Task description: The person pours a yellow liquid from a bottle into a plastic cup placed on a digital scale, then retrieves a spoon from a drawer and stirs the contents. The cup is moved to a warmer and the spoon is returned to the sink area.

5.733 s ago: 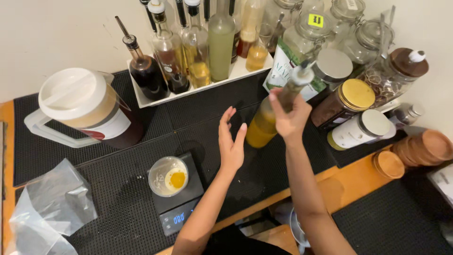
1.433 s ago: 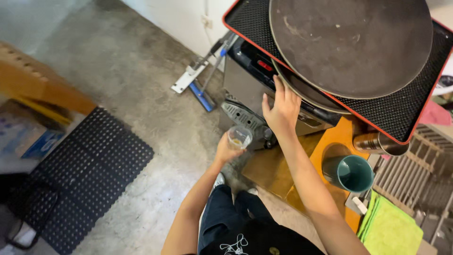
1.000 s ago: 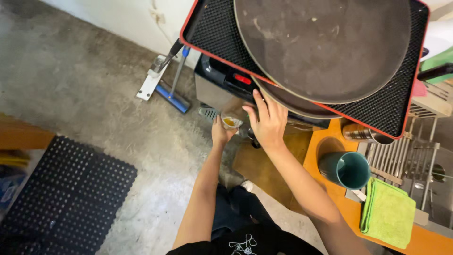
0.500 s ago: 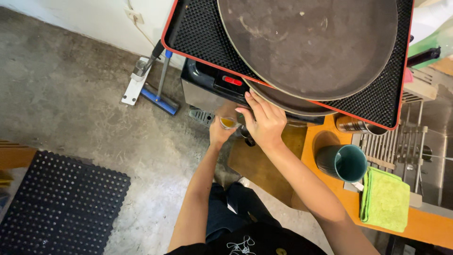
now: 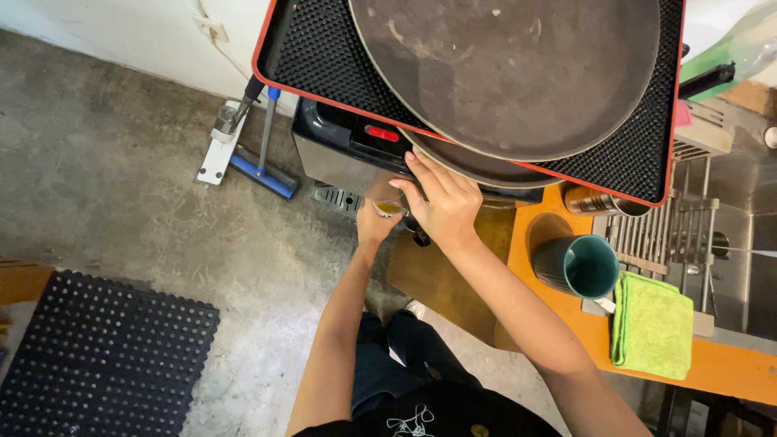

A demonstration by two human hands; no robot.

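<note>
1. Left hand (image 5: 374, 222): centre of the frame, fingers wrapped around a small clear glass cup of amber liquid (image 5: 389, 209), held just below the machine's front edge.
2. Right hand (image 5: 441, 202): just right of the cup, palm down, fingers spread and resting against the rim of the lower round dark metal tray (image 5: 477, 166); it grasps nothing visible, and whether the fingertips press a control cannot be told.
3. Black and steel countertop machine (image 5: 340, 142): upper centre, with a red switch on its front, directly above both hands.
4. Red-rimmed black mesh-mat tray (image 5: 324, 57): top of the frame, lying over the machine and bearing a large round dark metal platter (image 5: 510, 73).
5. Teal ceramic mug (image 5: 579, 265): right of centre, open mouth facing up, on the orange wooden counter (image 5: 728, 368).
6. Green folded cloth (image 5: 651, 324): just right of the mug, on the same counter.
7. Blue-bladed floor squeegee (image 5: 255, 158): upper left, lying on the grey concrete floor (image 5: 121, 202).
8. Black perforated rubber mat (image 5: 97, 356): lower left corner.
</note>
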